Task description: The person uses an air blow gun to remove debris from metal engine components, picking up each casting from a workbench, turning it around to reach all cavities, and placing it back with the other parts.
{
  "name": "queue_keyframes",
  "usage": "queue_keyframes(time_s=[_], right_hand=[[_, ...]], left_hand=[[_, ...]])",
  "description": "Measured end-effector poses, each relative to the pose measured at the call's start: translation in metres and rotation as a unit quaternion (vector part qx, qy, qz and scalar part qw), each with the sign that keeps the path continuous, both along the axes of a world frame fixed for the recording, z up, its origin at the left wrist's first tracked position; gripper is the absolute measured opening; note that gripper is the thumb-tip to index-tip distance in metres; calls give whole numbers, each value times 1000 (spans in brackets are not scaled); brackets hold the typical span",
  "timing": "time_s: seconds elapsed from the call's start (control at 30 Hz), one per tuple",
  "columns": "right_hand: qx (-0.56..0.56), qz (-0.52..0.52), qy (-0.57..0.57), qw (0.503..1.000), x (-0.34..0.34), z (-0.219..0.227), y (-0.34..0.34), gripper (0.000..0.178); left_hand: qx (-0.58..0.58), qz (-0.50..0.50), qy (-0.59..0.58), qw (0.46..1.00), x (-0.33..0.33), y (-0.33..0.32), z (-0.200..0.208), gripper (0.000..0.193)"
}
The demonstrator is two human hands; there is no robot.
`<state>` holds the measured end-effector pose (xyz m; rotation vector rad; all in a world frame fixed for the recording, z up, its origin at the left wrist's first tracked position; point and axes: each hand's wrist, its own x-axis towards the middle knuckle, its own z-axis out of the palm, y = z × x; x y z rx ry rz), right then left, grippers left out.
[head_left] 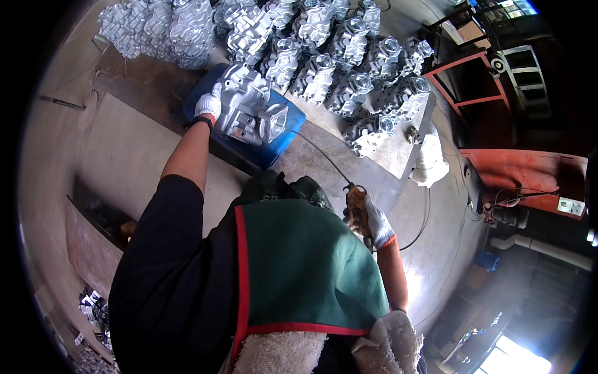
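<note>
A large silver-grey metal casting [244, 103] lies on a blue block-like stand [291, 128] ahead of me. My left hand [208, 105], in a white glove, grips the casting's left side, with the thumb raised along it. Off to the right, my right hand [376, 224], also gloved, is closed around an orange-brown air blow gun [356, 209]. From the gun a long thin curved nozzle tube [321, 153] reaches toward the round flanged end of the casting. Its tip is hard to make out near that flange.
Several similar castings [314, 78] stand in rows on a pale tabletop [389, 153] beyond the stand. More are piled at the far left [156, 31]. A white wrapped bundle [430, 159] hangs at the table's right corner. A dark hose [425, 218] curves near my right hand. Red metal framing [464, 100] stands farther right.
</note>
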<state>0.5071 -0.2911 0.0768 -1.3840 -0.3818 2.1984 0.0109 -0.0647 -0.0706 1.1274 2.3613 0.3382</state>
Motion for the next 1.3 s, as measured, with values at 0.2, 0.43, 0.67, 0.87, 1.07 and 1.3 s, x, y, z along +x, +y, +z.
queue_keyframes(time_s=[0.2,0.43,0.67,0.87,1.07,1.3], right_hand=[[-24,6,-43,999,4,6,-20,59],[-7,-8,-49,999,-3,3,-24,57],[12,8,-105,994,-9,6,-24,56],[27,5,-92,995,-7,5,-26,57],[40,3,-23,999,0,24,-11,66],[50,-1,-10,999,-16,24,-6,65]], left_hand=[[7,-17,-9,1000,11,2,8,84],[4,-17,-10,1000,8,1,8,84],[-2,-16,-13,1000,10,0,12,84],[3,-21,-10,1000,8,2,8,83],[5,-18,-29,999,8,1,10,83],[12,-9,-18,1000,5,2,5,83]])
